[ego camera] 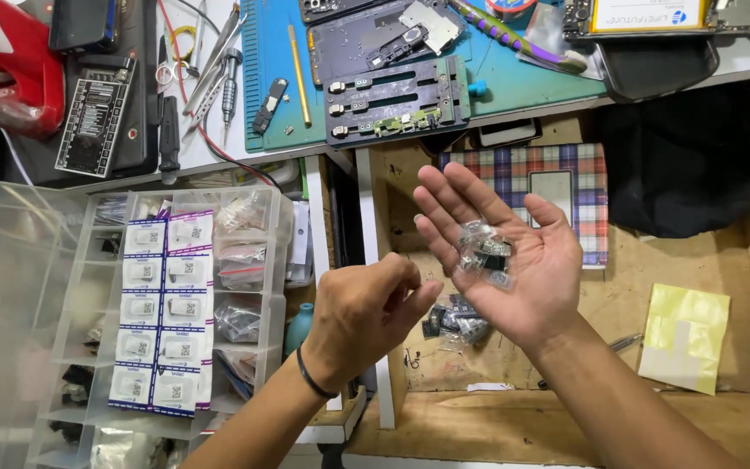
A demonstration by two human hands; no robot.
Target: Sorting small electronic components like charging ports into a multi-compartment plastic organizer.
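A clear compartment organiser [193, 295] of small packets sits at the left, below the surface's [740, 59] front edge; the left hand [366, 313] curls, fingertips pressed together, whether pinching anything cannot be told; the right hand [505, 252] lies spread, palm up, cradling small clear bags of parts [485, 252].

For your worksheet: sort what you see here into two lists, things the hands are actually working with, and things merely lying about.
In use:
- right hand, open, palm up
- small clear packets of parts lying on that palm
- left hand, fingers pinched together beside it; what they grip cannot be made out

Lying about:
- clear compartment organiser
- blue work mat
- metal holding jig
- yellow sheet
- tweezers
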